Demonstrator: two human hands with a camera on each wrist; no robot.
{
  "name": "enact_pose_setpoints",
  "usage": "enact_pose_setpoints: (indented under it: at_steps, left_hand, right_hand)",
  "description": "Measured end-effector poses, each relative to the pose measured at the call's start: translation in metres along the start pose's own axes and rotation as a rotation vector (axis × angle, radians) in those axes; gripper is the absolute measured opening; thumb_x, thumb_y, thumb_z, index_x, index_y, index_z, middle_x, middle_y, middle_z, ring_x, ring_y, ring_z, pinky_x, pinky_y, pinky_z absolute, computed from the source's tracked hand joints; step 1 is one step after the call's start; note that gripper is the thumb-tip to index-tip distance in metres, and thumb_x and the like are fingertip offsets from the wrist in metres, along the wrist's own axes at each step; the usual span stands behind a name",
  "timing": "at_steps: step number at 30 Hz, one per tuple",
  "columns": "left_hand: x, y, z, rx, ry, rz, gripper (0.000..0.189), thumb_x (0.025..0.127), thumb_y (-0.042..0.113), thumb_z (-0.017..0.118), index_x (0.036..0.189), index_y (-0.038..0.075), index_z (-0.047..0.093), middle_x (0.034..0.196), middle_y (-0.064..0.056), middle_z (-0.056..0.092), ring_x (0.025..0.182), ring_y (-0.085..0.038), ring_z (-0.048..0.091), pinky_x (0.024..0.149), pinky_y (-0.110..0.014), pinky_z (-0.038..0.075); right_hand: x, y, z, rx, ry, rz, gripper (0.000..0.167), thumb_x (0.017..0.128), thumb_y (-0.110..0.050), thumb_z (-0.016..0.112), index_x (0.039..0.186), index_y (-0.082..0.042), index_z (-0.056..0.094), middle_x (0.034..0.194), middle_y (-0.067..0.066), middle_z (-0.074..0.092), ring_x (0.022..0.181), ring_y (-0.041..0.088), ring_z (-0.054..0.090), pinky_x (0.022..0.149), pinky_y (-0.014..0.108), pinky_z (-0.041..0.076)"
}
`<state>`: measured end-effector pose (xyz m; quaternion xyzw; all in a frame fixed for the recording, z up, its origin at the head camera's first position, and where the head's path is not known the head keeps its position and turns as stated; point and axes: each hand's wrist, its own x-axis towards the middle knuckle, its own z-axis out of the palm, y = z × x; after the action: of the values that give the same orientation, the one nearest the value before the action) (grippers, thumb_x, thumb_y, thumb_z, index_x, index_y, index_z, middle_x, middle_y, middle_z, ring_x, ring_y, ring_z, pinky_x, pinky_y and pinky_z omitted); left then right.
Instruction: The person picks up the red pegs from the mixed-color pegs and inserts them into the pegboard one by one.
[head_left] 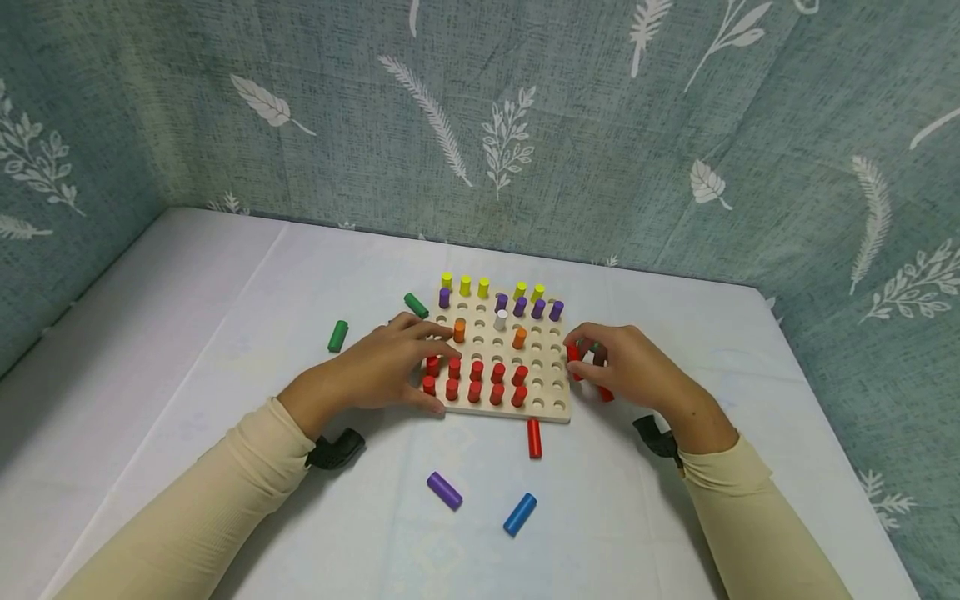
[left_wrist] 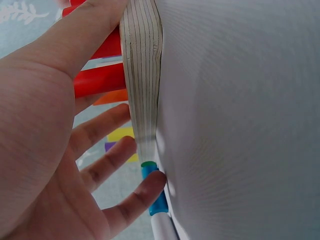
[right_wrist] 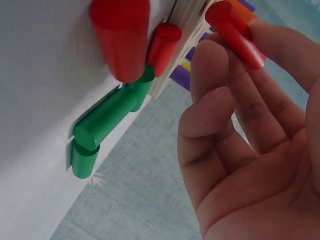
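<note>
A wooden pegboard (head_left: 553, 412) lies on the table with rows of upright pegs. Along its left side rests my left hand (head_left: 386, 362), fingers spread and fairly straight, thumb by the front corner. In the left wrist view the fingertips touch or hover at the board's edge (left_wrist: 142, 85); contact is hard to judge. Just off the board's right edge, my right hand (head_left: 626, 362) pinches a red peg (right_wrist: 235, 32) between thumb and fingers. Red pegs (head_left: 476, 392) fill two front rows on the left; yellow (head_left: 483, 287) and purple pegs (head_left: 538, 308) stand at the back.
Loose on the cloth lie a red peg (head_left: 534, 439), a purple peg (head_left: 445, 491), a blue peg (head_left: 520, 514) and green pegs (head_left: 338, 336). Under the right hand are more green pegs (right_wrist: 102, 117) and red ones (right_wrist: 122, 42). A patterned curtain (head_left: 480, 125) stands behind.
</note>
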<state>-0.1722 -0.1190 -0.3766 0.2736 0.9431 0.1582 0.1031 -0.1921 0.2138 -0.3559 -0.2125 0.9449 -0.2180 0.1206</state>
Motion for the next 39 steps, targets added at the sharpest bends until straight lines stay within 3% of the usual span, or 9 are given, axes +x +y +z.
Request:
enact_pose_setpoints:
  at_steps: [7, 15, 24, 31, 39]
  left_hand:
    - [0.000, 0.000, 0.001, 0.002, -0.002, -0.004, 0.075, 0.069, 0.058, 0.086, 0.134, 0.027, 0.064, 0.154, -0.002, 0.046, 0.139, -0.030, 0.037, 0.111, -0.058, 0.039]
    - [0.000, 0.000, 0.000, 0.000, 0.003, 0.004, 0.075, 0.069, 0.057, 0.086, 0.134, 0.027, 0.064, 0.154, -0.002, 0.046, 0.139, -0.029, 0.037, 0.111, -0.057, 0.040]
    - [0.000, 0.001, 0.000, 0.003, 0.002, 0.006, 0.075, 0.069, 0.057, 0.085, 0.134, 0.026, 0.064, 0.154, -0.002, 0.046, 0.139, -0.030, 0.037, 0.110, -0.058, 0.040]
    - [0.000, 0.000, 0.001, 0.002, 0.008, 0.008, 0.075, 0.069, 0.057, 0.086, 0.134, 0.026, 0.064, 0.153, -0.003, 0.047, 0.139, -0.030, 0.038, 0.110, -0.057, 0.040]
    - [-0.001, 0.001, 0.001, 0.001, 0.005, 0.002, 0.074, 0.070, 0.056, 0.086, 0.134, 0.026, 0.064, 0.153, -0.003, 0.047, 0.139, -0.030, 0.037, 0.111, -0.058, 0.040]
  right_hand:
    - [-0.001, -0.006, 0.003, 0.002, 0.009, 0.002, 0.031, 0.092, -0.023, 0.074, 0.120, -0.013, 0.066, 0.101, 0.001, 0.070, 0.083, 0.017, 0.059, 0.060, 0.025, 0.054]
    - [-0.003, -0.013, 0.004, 0.037, -0.007, -0.021, 0.029, 0.093, -0.020, 0.072, 0.120, -0.013, 0.065, 0.098, 0.002, 0.070, 0.074, 0.016, 0.058, 0.055, 0.026, 0.054]
    - [-0.006, -0.020, 0.007, 0.012, 0.026, -0.116, 0.024, 0.091, -0.015, 0.073, 0.113, -0.012, 0.065, 0.102, 0.000, 0.073, 0.084, 0.014, 0.061, 0.073, 0.029, 0.054]
    - [-0.007, -0.025, 0.009, 0.023, 0.021, -0.166, 0.021, 0.091, -0.015, 0.074, 0.111, -0.015, 0.066, 0.093, -0.006, 0.070, 0.078, 0.013, 0.057, 0.067, 0.025, 0.052]
    - [-0.008, -0.028, 0.012, 0.030, 0.015, -0.192, 0.020, 0.091, -0.014, 0.074, 0.110, -0.014, 0.067, 0.096, -0.006, 0.070, 0.079, 0.010, 0.058, 0.064, 0.022, 0.051]
